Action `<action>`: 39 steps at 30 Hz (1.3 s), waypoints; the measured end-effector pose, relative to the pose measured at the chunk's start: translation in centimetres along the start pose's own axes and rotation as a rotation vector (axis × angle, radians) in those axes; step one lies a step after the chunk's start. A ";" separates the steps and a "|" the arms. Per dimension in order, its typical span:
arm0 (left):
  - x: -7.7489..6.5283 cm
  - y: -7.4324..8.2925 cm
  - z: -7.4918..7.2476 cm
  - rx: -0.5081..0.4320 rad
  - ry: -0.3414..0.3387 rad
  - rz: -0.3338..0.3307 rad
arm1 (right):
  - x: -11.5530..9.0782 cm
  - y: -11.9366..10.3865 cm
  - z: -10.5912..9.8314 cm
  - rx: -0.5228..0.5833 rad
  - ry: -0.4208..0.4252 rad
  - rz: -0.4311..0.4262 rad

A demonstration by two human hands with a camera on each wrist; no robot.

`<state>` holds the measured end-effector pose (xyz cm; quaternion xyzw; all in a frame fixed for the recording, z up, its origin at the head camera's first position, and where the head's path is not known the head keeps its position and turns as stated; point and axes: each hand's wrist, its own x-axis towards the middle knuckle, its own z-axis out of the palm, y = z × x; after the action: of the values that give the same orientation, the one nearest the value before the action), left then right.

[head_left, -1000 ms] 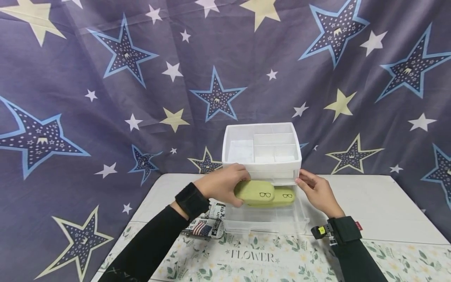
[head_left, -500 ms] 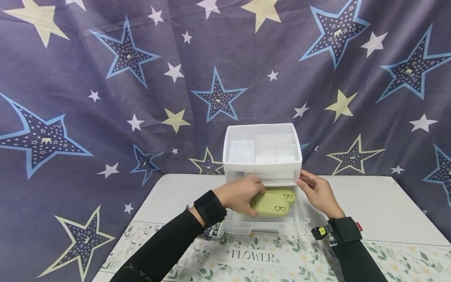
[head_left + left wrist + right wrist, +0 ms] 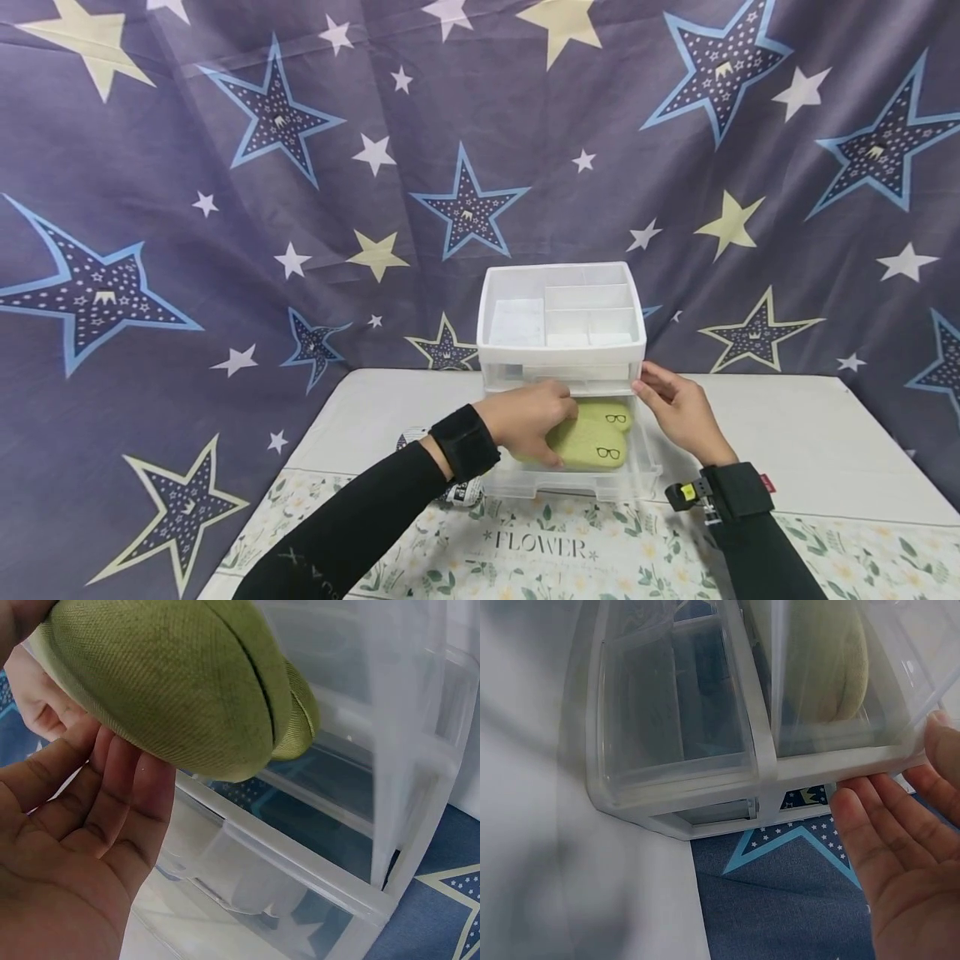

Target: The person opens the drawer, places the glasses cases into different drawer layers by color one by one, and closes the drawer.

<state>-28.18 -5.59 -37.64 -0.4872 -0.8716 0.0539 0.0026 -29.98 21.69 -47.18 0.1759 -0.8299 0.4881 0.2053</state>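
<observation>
My left hand (image 3: 528, 417) grips a green fabric glasses case (image 3: 592, 446), thumb at its near side and fingers over its far side. The case lies low over the pulled-out clear lower drawer (image 3: 562, 484); whether it touches the bottom I cannot tell. Behind it is a second green glasses case (image 3: 606, 410), partly covered. Both cases carry a small glasses print. My right hand (image 3: 684, 421) holds the right front edge of the white drawer unit (image 3: 561, 354), with thumb and fingers on either side of the frame in the right wrist view.
The unit's top has open white compartments (image 3: 588, 297). A black-and-white printed packet (image 3: 463, 493) lies left of the drawer, mostly behind my left arm. A floral "FLOWER" mat (image 3: 536, 546) covers the table front. A starry curtain (image 3: 420, 108) hangs behind.
My left hand has moved right and down with the front glasses case, bringing it lower over the drawer. The left arm now covers more of the packet. My right hand stays at the unit's edge.
</observation>
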 end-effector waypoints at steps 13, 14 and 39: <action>1.3 1.2 -0.4 0.011 -0.075 0.041 | 0.0 -0.2 -0.1 0.013 -0.002 0.014; 1.4 1.2 -0.4 0.008 -0.085 0.035 | 0.0 -0.2 0.0 0.016 -0.003 0.014; 1.2 0.9 0.3 -0.040 -0.187 -0.008 | -0.2 -0.5 -0.2 0.018 -0.022 0.016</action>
<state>-28.06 -4.13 -38.09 -0.4765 -0.8709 0.0816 -0.0885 -29.52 21.67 -46.76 0.1764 -0.8290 0.4952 0.1906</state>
